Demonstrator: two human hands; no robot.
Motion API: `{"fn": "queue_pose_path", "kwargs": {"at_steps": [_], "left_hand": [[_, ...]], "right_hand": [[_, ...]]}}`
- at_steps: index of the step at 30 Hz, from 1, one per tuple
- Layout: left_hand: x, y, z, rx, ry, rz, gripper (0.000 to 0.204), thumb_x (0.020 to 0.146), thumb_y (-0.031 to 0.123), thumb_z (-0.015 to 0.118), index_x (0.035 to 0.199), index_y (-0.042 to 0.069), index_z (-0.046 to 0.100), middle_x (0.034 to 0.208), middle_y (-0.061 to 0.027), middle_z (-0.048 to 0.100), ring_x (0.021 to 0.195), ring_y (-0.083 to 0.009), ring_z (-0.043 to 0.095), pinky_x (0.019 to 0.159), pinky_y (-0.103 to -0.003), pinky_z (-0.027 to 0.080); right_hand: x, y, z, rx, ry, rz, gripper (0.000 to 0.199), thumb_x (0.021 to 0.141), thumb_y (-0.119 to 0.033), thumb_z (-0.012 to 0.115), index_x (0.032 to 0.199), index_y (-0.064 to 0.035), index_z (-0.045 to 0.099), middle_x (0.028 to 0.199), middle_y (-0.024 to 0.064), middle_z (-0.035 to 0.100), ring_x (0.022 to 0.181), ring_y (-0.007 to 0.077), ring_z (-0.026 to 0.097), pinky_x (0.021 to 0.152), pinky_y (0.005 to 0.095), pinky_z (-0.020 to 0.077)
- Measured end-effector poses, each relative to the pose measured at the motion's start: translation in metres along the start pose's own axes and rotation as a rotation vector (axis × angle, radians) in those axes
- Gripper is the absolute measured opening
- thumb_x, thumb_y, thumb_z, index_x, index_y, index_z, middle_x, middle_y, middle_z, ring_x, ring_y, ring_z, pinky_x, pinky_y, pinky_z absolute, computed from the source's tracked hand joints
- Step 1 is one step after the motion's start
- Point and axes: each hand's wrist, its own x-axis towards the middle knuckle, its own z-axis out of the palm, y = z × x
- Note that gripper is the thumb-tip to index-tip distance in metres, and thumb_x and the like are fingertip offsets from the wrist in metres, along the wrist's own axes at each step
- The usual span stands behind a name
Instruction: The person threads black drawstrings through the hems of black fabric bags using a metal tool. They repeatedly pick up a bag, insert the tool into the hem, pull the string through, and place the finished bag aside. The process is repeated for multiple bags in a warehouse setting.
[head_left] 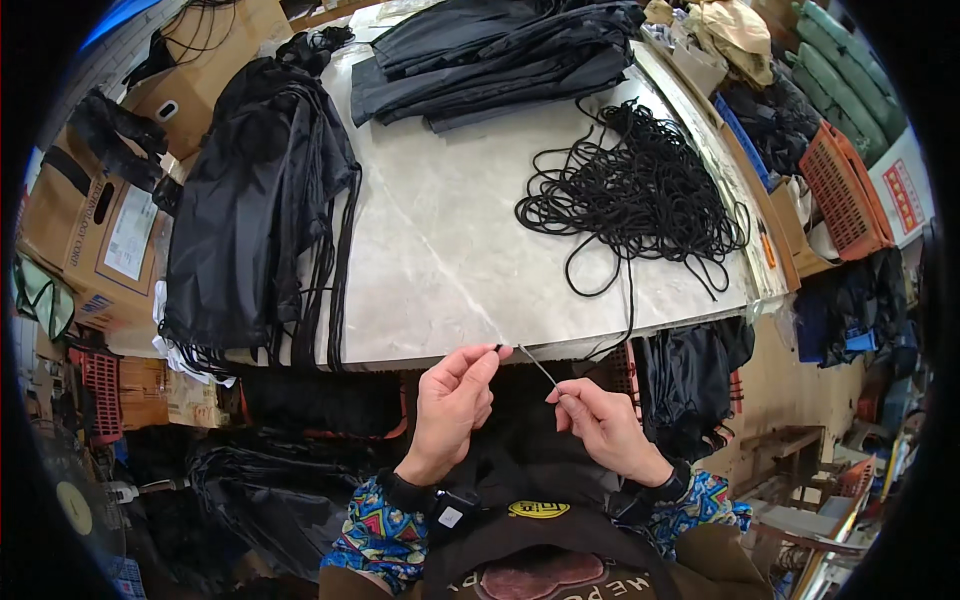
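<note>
At the table's front edge my left hand (452,408) is closed, thumb and forefinger pinching a small dark piece that looks like the end of a black cord (504,350). To its right, my right hand (608,430) pinches the lower end of a thin grey metal rod (537,366), like a threading needle. The rod slants up and left, its tip close to my left fingertips; whether it touches the cord is too small to tell. A tangled heap of black cord (640,190) lies at the table's right, one strand hanging over the front edge.
Black drawstring bags (250,200) are stacked on the left of the pale table (430,240). More folded black fabric (500,60) lies at the back. Cardboard boxes (110,230) stand left; a red-orange plastic basket (845,190) stands right. Black bags (690,375) hang below the front right edge.
</note>
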Motion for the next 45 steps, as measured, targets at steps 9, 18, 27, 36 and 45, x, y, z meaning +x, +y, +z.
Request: {"fn": "queue_pose_path", "kwargs": {"at_steps": [9,18,27,36,45], "left_hand": [[-0.001,-0.008,-0.006,0.163,0.001,0.11,0.013,0.091,0.008,0.057,0.093,-0.003,0.063,0.063,0.0022,0.052,0.046,-0.0004,0.036,0.041,-0.017,0.025],[-0.003,-0.006,-0.004,0.167,-0.055,0.068,0.02,0.093,0.008,0.055,0.106,-0.005,0.063,0.07,-0.0039,0.06,0.044,-0.002,0.038,0.039,-0.017,0.026],[0.007,-0.001,0.0,0.169,-0.008,0.01,0.014,0.092,0.013,0.055,0.095,0.0,0.058,0.064,-0.0025,0.056,0.042,-0.0025,0.037,0.038,-0.017,0.026],[0.08,-0.03,0.02,0.77,-0.101,0.27,0.019,0.092,0.02,0.054,0.095,0.001,0.058,0.07,-0.0036,0.059,0.065,-0.0084,0.054,0.056,-0.025,0.043],[0.212,0.068,0.053,0.819,-0.484,0.474,0.013,0.085,0.008,0.054,0.092,0.0,0.061,0.083,-0.012,0.064,0.076,-0.0216,0.062,0.068,-0.03,0.049]], "right_hand": [[0.001,0.005,0.003,-0.255,0.073,-0.238,0.026,0.082,0.007,0.055,0.107,0.0005,0.054,0.079,0.0126,0.06,0.066,0.0248,0.062,0.058,0.0321,0.0503],[0.002,0.002,-0.001,-0.468,0.091,-0.303,0.031,0.076,0.01,0.055,0.105,-0.0013,0.056,0.071,0.0098,0.053,0.062,0.0245,0.058,0.054,0.0317,0.0464],[-0.001,0.003,-0.008,-0.581,-0.051,-0.375,0.028,0.081,-0.001,0.058,0.108,-0.0022,0.055,0.072,0.0086,0.052,0.057,0.0263,0.057,0.048,0.0351,0.0448],[-0.006,-0.031,-0.039,0.198,0.528,-0.57,0.022,0.091,-0.019,0.056,0.078,-0.0023,0.057,0.116,0.0181,0.054,0.109,0.0296,0.051,0.096,0.046,0.0365],[0.025,-0.018,-0.098,0.807,0.428,-0.102,0.02,0.095,-0.021,0.053,0.085,-0.0049,0.046,0.064,0.0076,0.047,0.046,0.0089,0.036,0.041,0.0222,0.0253]]}}
